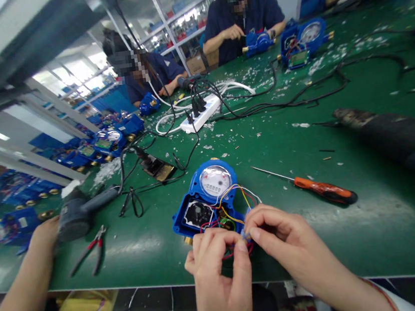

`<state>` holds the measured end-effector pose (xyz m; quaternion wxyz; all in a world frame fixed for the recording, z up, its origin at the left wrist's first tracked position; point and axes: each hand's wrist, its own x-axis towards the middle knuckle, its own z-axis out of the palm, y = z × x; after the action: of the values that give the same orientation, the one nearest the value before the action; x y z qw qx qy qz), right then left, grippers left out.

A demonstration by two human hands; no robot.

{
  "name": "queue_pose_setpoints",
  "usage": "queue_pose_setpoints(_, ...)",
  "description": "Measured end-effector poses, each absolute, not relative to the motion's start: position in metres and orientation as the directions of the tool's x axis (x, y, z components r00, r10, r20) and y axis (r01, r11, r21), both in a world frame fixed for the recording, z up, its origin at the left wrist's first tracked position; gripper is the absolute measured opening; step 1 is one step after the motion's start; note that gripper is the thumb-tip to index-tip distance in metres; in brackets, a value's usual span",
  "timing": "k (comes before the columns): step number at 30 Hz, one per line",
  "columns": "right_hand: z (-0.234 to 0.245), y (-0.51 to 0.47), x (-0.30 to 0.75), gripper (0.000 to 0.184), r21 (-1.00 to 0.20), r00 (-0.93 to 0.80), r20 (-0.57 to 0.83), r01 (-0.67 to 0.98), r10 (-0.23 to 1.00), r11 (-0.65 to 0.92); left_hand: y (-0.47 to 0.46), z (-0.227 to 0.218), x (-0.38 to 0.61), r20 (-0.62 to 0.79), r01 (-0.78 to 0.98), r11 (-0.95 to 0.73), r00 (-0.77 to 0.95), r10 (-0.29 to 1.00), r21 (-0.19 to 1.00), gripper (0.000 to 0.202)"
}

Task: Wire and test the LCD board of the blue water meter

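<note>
An opened blue water meter (195, 183) lies in front of me, with a round clear dial and a box of electronics beside it. Thin yellow, white and red wires (233, 217) loop out of the box. At its near right corner, my left hand (221, 270) is closed in a pinch of thumb and forefinger on the wires. My right hand (283, 232) pinches the same spot from the other side, fingertips almost touching the left ones. A small bluish piece (244, 234) shows between the fingertips, too small to name. My hands partly cover the box's near edge.
An orange-black screwdriver (323, 189) lies right; red-handled cutters (91, 253) and a grey heat gun (76, 212) lie left, beside a co-worker's forearm (35, 267). Beyond are a soldering-iron stand (158, 169), power strip (202, 114), cables, more meters (294, 46) and co-workers.
</note>
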<state>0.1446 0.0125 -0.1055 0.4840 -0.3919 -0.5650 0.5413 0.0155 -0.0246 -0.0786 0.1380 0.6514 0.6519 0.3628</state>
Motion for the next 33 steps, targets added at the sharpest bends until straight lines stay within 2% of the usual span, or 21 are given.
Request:
queue_pose_setpoints(6,-0.103,0.015,0.152,0.022,-0.988,-0.226,0.145,-0.076,0.963,0.132,-0.026,-0.08,0.005,0.275,0.755,-0.132,-0.066,0.959,0.642,0.017)
queue_pose_setpoints(11,-0.104,0.015,0.161,0.017,-0.957,-0.102,0.281,0.039,0.954,0.286,-0.028,-0.081,0.0,0.263,0.747,-0.108,-0.093,0.96,0.656,0.019)
queue_pose_setpoints(15,-0.103,0.01,0.165,0.011,-0.893,-0.157,0.409,0.136,0.899,0.43,-0.031,-0.083,-0.002,0.296,0.766,-0.149,-0.057,0.953,0.626,0.018)
queue_pose_setpoints(17,-0.102,0.009,0.173,0.015,-0.869,-0.057,0.451,0.202,0.891,0.452,-0.032,-0.084,-0.004,0.309,0.768,-0.16,-0.051,0.95,0.62,0.018)
queue_pose_setpoints(19,-0.101,0.009,0.186,0.017,-0.87,0.11,0.456,0.266,0.883,0.416,-0.032,-0.086,-0.008,0.316,0.774,-0.175,-0.034,0.948,0.608,0.018)
queue_pose_setpoints(21,-0.101,0.012,0.201,0.016,-0.882,0.191,0.433,0.292,0.881,0.37,-0.032,-0.088,-0.013,0.337,0.793,-0.199,-0.008,0.941,0.576,0.017)
queue_pose_setpoints(23,-0.101,0.016,0.211,0.016,-0.889,0.148,0.396,0.308,0.906,0.338,-0.03,-0.088,-0.016,0.37,0.827,-0.211,0.004,0.929,0.522,0.016)
queue_pose_setpoints(28,-0.101,0.031,0.193,0.016,-0.898,-0.099,0.3,0.305,0.949,0.316,-0.017,-0.077,-0.009,0.453,0.901,-0.217,0.025,0.891,0.376,0.02)
queue_pose_setpoints(33,-0.103,0.042,0.163,0.009,-0.914,-0.137,0.307,0.232,0.942,0.332,0.006,-0.056,0.007,0.465,0.939,-0.173,0.017,0.885,0.296,0.021)
